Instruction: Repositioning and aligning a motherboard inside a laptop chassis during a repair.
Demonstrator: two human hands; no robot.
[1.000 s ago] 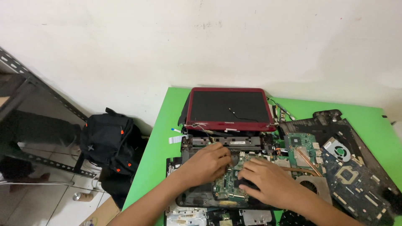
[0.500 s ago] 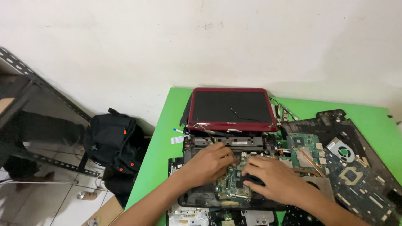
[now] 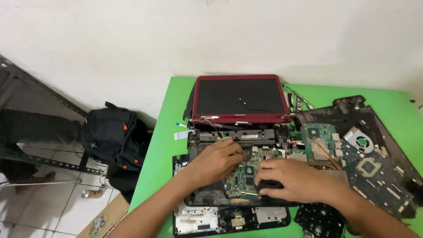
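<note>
nearest the camera, a flat black-and-silver plastic cover panel [image 3: 229, 218] lies at the front table edge, just beside a small black keypad-like piece [image 3: 318, 219] to its right. behind them sits the black opened laptop base shell [image 3: 207, 198] holding the green main circuit board [image 3: 243, 176], exposed with keyboard and top cover already off; the board is seated in the shell, so stripping looks well along but the board not out yet, as far as i can judge.

left hand [image 3: 216, 162] rests on the board's left part, fingers curled down and close together onto a spot near the hinge area; whether it pinches anything, cannot tell. right hand [image 3: 293, 180] lies flat over the board's right side, fingers bent around a small black rounded part [image 3: 269, 186], seems to grip it.

right of the base, a second bare green circuit board with copper heat pipe [image 3: 320, 140], then a dark board with a round silver cooling fan [image 3: 362, 142] resting on another black empty laptop shell [image 3: 352, 112].

further back, the red-framed laptop screen lid [image 3: 240, 99] is tilted up, hinged to the base, loose thin wires across its dark panel. a white flat ribbon strip [image 3: 181, 134] lies on the bright green tabletop [image 3: 167, 132]. far left on the floor, a black backpack with orange accents [image 3: 110, 136], zipped; contents hidden.
</note>
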